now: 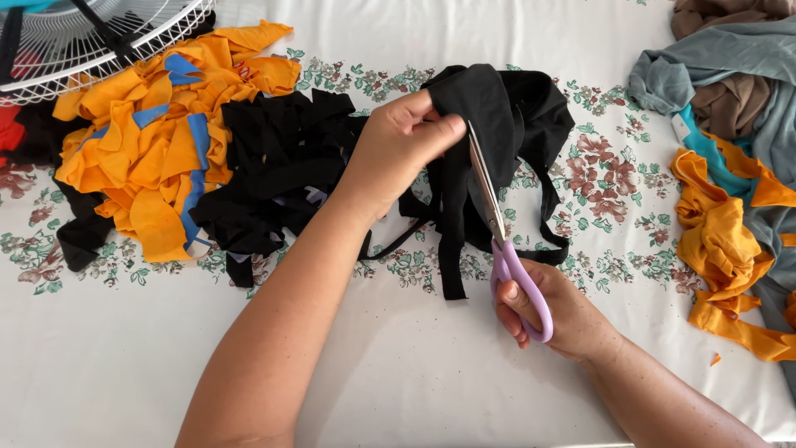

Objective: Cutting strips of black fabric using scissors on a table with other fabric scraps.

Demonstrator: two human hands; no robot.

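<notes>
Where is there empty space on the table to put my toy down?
Bare white tablecloth lies along the near edge, left of the left hand's forearm, below the orange and black fabric scraps. A smaller patch sits between both forearms. The far side and right edge, with the orange and grey cloth pile, are crowded.

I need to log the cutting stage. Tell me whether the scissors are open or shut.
Shut, or nearly so: the scissors in the right hand show their blades as one narrow strip against the black cloth that the left hand holds up.
</notes>
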